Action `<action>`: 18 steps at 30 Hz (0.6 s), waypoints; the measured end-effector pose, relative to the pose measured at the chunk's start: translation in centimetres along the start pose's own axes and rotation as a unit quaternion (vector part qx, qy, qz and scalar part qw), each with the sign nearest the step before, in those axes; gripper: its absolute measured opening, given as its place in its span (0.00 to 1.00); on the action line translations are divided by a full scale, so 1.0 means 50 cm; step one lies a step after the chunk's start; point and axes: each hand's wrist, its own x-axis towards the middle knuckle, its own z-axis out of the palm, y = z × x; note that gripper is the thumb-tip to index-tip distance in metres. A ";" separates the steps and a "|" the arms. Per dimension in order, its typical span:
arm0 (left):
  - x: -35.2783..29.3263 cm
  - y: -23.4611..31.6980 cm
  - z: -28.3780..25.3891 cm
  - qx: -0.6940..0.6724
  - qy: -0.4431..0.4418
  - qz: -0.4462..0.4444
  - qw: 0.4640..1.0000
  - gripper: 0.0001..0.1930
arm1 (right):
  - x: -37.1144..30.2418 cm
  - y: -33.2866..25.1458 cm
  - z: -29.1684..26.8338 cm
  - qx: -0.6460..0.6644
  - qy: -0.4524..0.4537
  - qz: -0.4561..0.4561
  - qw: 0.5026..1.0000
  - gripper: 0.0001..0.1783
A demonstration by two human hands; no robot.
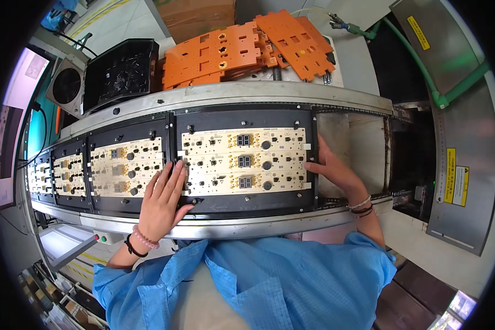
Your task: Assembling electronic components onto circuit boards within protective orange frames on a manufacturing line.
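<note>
A cream circuit board panel (225, 162) lies in a black carrier frame (247, 204). It has three rows, each with a small digit display and a round black part. My left hand (162, 201) rests flat and open at the panel's left edge, fingers stretched over the frame's divider and thumb out to the right. At the opposite edge is my right hand (335, 168), open, with its thumb tip touching the panel's right side by a white tab. Its other fingers reach up along the frame's right bar, partly hidden.
More carriers with boards (127, 165) line the conveyor to the left. Beyond the metal rail (220, 93) are a black bin of small dark parts (121, 74) and stacked orange plates (214, 55). A metal machine housing (462, 137) and green pipe (423, 71) stand at right.
</note>
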 end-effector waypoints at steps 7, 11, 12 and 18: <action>-0.003 0.016 0.012 0.041 0.006 -0.009 0.999 0.38 | -0.004 0.003 -0.002 -0.007 -0.011 0.019 1.000 0.55; -0.008 0.017 0.007 -0.030 0.007 -0.014 0.999 0.40 | -0.027 -0.001 0.003 0.047 -0.014 0.033 0.998 0.56; -0.023 0.026 0.013 -0.055 0.015 -0.018 0.998 0.41 | -0.036 0.008 0.001 0.049 -0.014 0.035 0.998 0.56; -0.056 0.036 -0.011 -0.049 -0.029 0.015 0.998 0.38 | -0.067 0.016 0.011 -0.045 -0.044 0.027 0.998 0.59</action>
